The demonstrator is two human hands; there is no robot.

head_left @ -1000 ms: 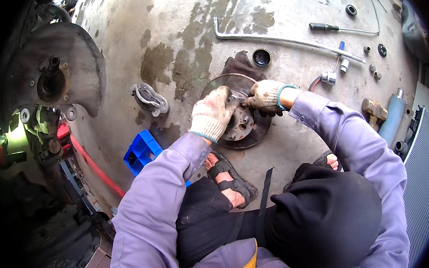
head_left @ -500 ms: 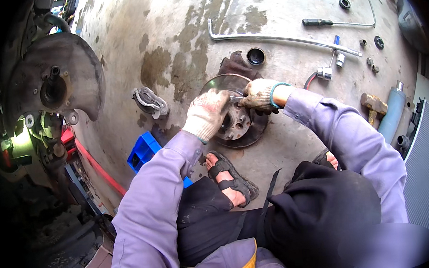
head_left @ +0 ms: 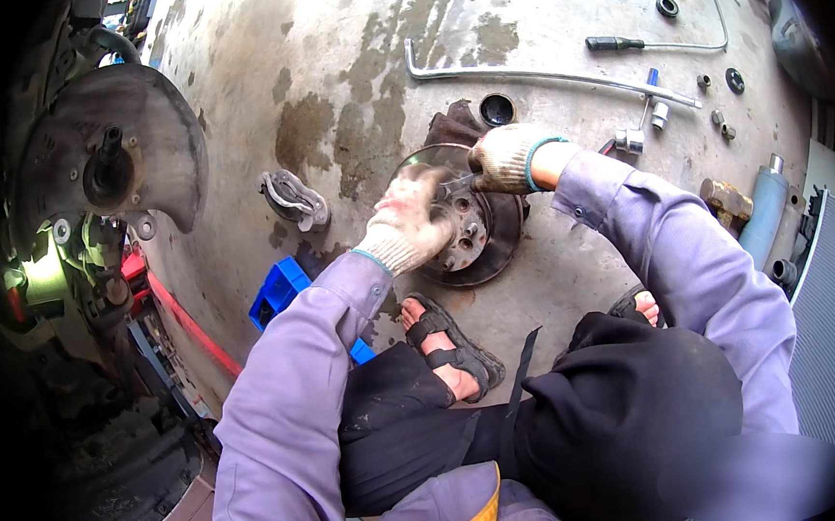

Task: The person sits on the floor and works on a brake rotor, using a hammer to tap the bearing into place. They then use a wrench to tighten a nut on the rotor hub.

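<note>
A brake disc with a studded central hub lies on the floor, a dark cloth beneath its far edge. At the disc's upper right, my right hand, in a soiled knitted glove, is closed on a small metal tool that lies across the hub's top; its exact kind is unclear. My left hand, gloved too, is over the disc's left part beside the hub, its fingers smeared by motion, so what they hold cannot be made out.
A car's hub and shield stand at left, near a blue bin and clamp-like metal part. Beyond the disc lie a bent bar, sockets and a black cup. A hammer, blue cylinder and radiator lie at right.
My right hand has shifted a little upward, away from me, still on the tool. My left hand has moved slightly at the disc and its fingers are now blurred.
</note>
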